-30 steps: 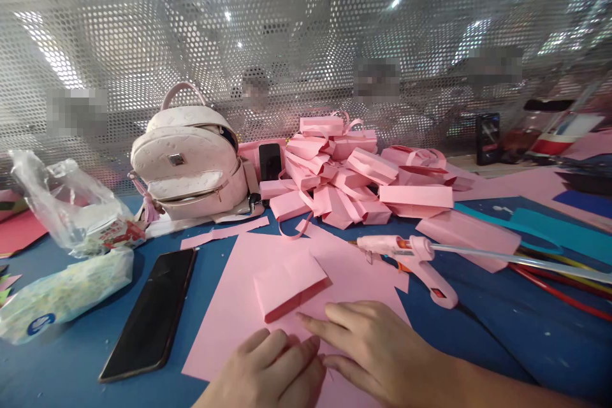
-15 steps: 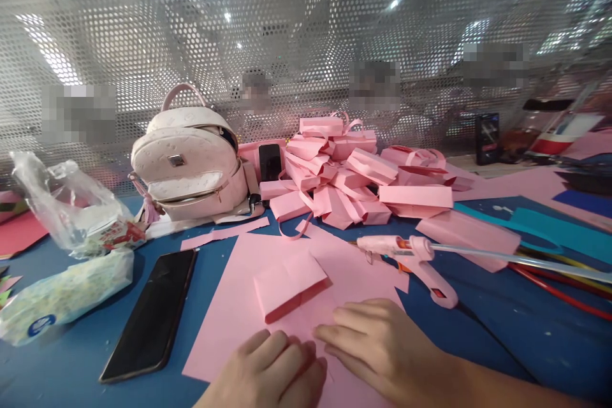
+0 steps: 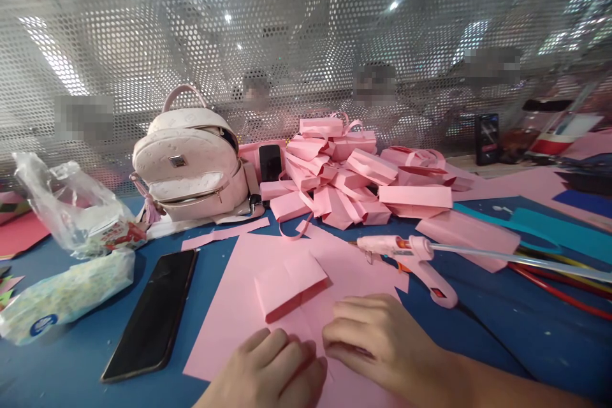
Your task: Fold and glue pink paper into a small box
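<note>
Nearest us, our left hand (image 3: pixel 275 370) and right hand (image 3: pixel 380 344) lie curled over the pink paper sheet (image 3: pixel 222 312); we cannot tell whether either pinches anything. Just beyond our fingers, the folded pink paper piece (image 3: pixel 291 284) rests on the sheet. To its right lies the pink glue gun (image 3: pixel 414 261), to its left the black smartphone (image 3: pixel 150 315). Farther back, the pile of pink paper bags (image 3: pixel 342 172) sits right of the pale pink backpack (image 3: pixel 191 166).

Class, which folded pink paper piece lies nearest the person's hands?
The folded piece on the flat pink sheet, just beyond the left hand and right hand; the others lie farther back, in or beside the pile.
</note>
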The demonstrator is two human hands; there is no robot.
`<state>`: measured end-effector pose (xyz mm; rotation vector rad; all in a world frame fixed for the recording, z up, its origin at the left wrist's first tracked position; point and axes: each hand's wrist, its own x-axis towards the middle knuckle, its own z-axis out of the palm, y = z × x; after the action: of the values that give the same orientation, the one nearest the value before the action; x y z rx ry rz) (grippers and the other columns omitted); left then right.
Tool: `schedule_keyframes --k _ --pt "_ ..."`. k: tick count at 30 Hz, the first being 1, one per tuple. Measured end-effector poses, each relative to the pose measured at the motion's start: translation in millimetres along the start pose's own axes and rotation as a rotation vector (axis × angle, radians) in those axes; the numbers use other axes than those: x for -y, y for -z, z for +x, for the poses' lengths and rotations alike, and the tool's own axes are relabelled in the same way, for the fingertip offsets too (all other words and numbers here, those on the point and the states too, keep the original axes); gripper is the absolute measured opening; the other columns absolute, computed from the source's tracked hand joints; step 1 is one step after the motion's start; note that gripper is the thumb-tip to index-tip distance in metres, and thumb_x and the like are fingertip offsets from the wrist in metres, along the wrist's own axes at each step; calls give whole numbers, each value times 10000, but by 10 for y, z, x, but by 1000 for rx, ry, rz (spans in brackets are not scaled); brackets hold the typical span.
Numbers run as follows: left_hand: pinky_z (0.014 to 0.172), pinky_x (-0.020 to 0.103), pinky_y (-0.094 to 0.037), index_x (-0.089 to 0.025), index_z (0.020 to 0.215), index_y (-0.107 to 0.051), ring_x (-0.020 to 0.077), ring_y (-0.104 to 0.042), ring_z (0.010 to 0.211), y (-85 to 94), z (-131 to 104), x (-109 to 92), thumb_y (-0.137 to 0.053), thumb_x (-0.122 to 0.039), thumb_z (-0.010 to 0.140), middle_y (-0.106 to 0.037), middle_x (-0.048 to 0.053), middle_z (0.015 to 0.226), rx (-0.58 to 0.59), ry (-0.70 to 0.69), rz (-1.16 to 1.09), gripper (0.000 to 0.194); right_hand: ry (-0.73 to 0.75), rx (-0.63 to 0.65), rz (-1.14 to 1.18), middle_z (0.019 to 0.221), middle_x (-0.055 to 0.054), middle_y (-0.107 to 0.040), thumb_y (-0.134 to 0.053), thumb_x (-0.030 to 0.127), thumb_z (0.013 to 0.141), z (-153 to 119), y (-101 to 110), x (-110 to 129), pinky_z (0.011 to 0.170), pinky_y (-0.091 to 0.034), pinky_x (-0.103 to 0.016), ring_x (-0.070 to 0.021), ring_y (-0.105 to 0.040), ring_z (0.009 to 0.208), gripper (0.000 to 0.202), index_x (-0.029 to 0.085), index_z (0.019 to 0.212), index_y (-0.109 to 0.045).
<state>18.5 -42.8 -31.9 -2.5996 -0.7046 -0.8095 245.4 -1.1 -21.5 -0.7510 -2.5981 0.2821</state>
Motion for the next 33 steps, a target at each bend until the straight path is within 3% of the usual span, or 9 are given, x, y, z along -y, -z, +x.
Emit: schedule_keyframes --k 3,6,9,12,17,20,23,27,33 --pt "496 235 -502 -146 971 -685 137 -621 597 6 4 11 -490 -116 1005 -729 21 808 6 -7 -14 200 -105 40 90 756 41 -655 -700 226 890 8 1 -1 574 -357 -250 -115 -584 647 88 207 825 -645" --pt "496 243 -509 -145 965 -691 143 -636 605 18 14 16 -493 -115 1005 -749 18 833 1 -4 -34 204 -194 71 144 813 43 -648 -781 188 798 16 13 8 606 -390 -230 -111 -595 671 176 201 846 -613" --pt "488 248 -510 -145 987 -686 144 -638 601 25 17 9 -478 -131 1017 -750 19 838 -1 -1 -43 211 -194 22 159 783 38 -626 -701 175 868 11 23 14 581 -387 -220 -100 -568 642 126 197 796 -600" --pt "506 243 -518 -149 995 -680 138 -634 611 26 8 5 -469 -134 1022 -740 24 845 24 3 -43 214 -150 -28 188 760 21 -623 -580 255 983 -13 35 9 573 -393 -219 -102 -562 637 225 199 770 -626" --pt "516 240 -520 -149 1000 -687 141 -630 615 19 5 18 -474 -135 1018 -737 29 851 29 -5 -41 215 -22 -24 229 848 -4 -696 -490 319 1050 -48 33 -36 683 -452 -236 -124 -615 771 316 212 833 -694" --pt "495 246 -509 -146 995 -693 147 -625 593 18 17 19 -468 -142 1020 -746 22 826 20 -1 -46 227 12 -43 209 1030 -27 -751 -494 283 1046 -32 14 -52 785 -486 -285 -160 -631 884 287 209 867 -705" --pt "488 247 -508 -144 987 -695 145 -625 587 20 26 15 -456 -153 1028 -754 22 832 10 0 -52 242 -51 -43 156 1148 -27 -753 -614 210 976 -2 10 -43 813 -501 -314 -192 -618 930 182 213 820 -707" --pt "501 237 -512 -150 987 -686 138 -638 588 24 22 12 -462 -156 1030 -754 19 829 15 0 -40 228 -74 -32 123 1158 -26 -754 -701 157 907 20 21 -35 797 -513 -305 -195 -603 934 105 217 823 -725" --pt "506 238 -526 -150 987 -677 136 -642 587 32 31 8 -445 -122 1024 -752 21 814 10 -3 -26 237 -30 -26 68 1106 -40 -747 -628 140 952 41 -4 -23 845 -511 -305 -188 -593 975 154 203 837 -708"
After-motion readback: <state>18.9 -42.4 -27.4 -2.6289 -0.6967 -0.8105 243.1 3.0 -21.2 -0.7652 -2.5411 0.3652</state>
